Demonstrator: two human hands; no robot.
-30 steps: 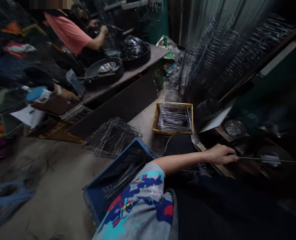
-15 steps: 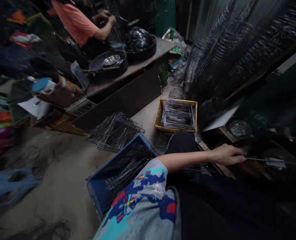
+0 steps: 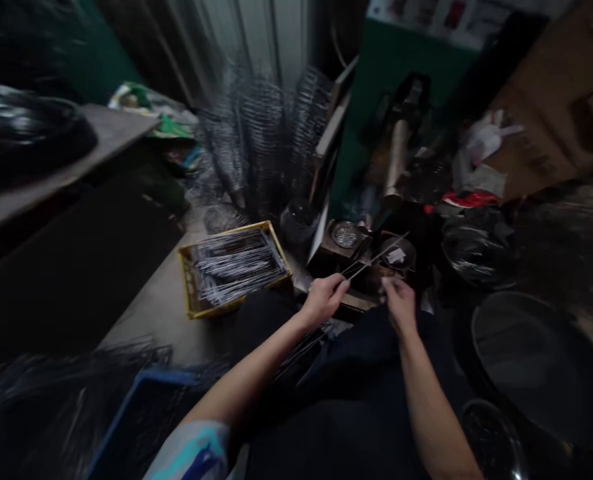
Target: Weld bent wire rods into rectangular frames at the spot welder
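1. Clock hours here are counted from the left hand (image 3: 326,293). Its thumb and fingers are clamped on one end of a thin wire (image 3: 376,258), which runs clear of the palm towards 2 o'clock. Held so near its end, the rest is probably left free and easy to see.

2. The wire shows as two pale strands, one shorter; whether it is a single bent length or a pair I cannot tell.

3. The right hand (image 3: 400,303) is at 3 o'clock, just below the wire's far part. Its fingertips look close together but are blurred, so I cannot tell whether they grip anything. Its nearness to the wire seems meant to keep both hands on one small spot.

4. Both forearms reach over the lap (image 3: 346,413), perhaps for steadiness. Loose wires (image 3: 309,347) show at 7 o'clock, under the left forearm.

5. At 9 o'clock, by the left knee, is a yellow basket (image 3: 211,311). Wires inside lie mostly side by side, an order that likely saves room and prevents tangling.

6. A bowl (image 3: 360,235) of small shiny bits sits at 1 o'clock, presumably for easy reach.

7. A blue crate (image 3: 169,377) is at 8 o'clock, its contents too dark to tell.
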